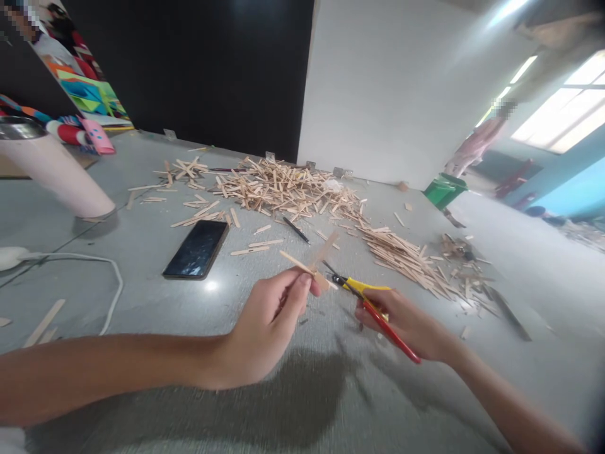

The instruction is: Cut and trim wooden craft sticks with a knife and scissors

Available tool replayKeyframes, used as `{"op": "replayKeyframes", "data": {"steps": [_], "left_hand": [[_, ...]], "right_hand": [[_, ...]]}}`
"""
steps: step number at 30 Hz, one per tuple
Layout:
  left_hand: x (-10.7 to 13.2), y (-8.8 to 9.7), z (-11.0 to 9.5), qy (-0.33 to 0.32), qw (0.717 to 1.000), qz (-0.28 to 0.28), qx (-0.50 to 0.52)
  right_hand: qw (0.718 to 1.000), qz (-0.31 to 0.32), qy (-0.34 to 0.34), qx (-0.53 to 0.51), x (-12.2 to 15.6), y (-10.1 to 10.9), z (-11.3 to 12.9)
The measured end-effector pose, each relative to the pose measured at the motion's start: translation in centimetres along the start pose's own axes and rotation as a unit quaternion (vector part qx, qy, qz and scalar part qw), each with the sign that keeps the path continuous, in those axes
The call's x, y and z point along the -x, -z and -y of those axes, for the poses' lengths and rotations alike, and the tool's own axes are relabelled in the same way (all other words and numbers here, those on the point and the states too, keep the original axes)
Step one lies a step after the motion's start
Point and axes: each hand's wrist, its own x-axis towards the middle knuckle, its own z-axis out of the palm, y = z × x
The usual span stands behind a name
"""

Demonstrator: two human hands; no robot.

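Observation:
Between the thumb and fingers of my left hand (276, 321) is a small piece made of crossed wooden sticks (299, 261), one of them pale and blurred. My right hand (401, 321) is wrapped round a pair of pliers (354, 287) with one yellow and one red handle. The dark jaws of the pliers point at the stick piece, close to its right end; whether they touch it I cannot tell. Behind my hands a large heap of wooden sticks (278, 189) lies on the grey table (189, 403), and a flatter row of sticks (401, 255) lies to the right.
A phone (197, 250) lies left of my hands, near a black pen (296, 230). Further left stand a pale tumbler (57, 170) and a white cable (116, 277). A metal blade-like strip (508, 312) lies right. Beyond are a green bin (444, 190) and a person (477, 142).

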Motion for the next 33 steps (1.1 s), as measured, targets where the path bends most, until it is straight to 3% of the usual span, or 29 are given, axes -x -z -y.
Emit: {"op": "replayKeyframes", "data": {"steps": [2,4,7,11,14,18,23,28,33], "left_hand": [[0.0,-0.1,0.1,0.004,1.000,0.008,0.003],[0.0,-0.2,0.3,0.018,0.999,0.030,0.009],[0.0,-0.4,0.5,0.041,0.996,0.078,0.029],[0.0,-0.5,0.8,0.073,0.983,0.150,0.073],[0.1,-0.6,0.8,0.101,0.964,0.210,0.129],[0.3,-1.1,1.1,0.150,0.929,0.259,0.216],[0.3,-1.5,1.8,0.185,0.899,0.285,0.278],[0.3,-1.6,2.6,0.212,0.882,0.292,0.302],[0.6,-1.9,3.1,0.230,0.855,0.295,0.359]], "right_hand": [[0.994,0.029,-0.057,0.089,-0.8,-0.3,-1.4],[0.987,0.041,-0.063,0.144,-1.3,-0.8,-2.4],[0.985,0.050,-0.039,0.162,-0.8,-1.3,-3.1],[0.987,0.028,-0.041,0.152,1.5,-1.3,-1.9],[0.995,-0.027,0.008,0.101,2.8,-1.5,0.0],[0.987,-0.093,0.132,-0.020,2.6,-2.9,1.9],[0.951,-0.160,0.261,0.030,1.6,-4.6,1.8],[0.911,-0.222,0.303,0.168,1.4,-5.2,1.3],[0.837,-0.307,0.330,0.310,1.1,-6.0,1.2]]}}
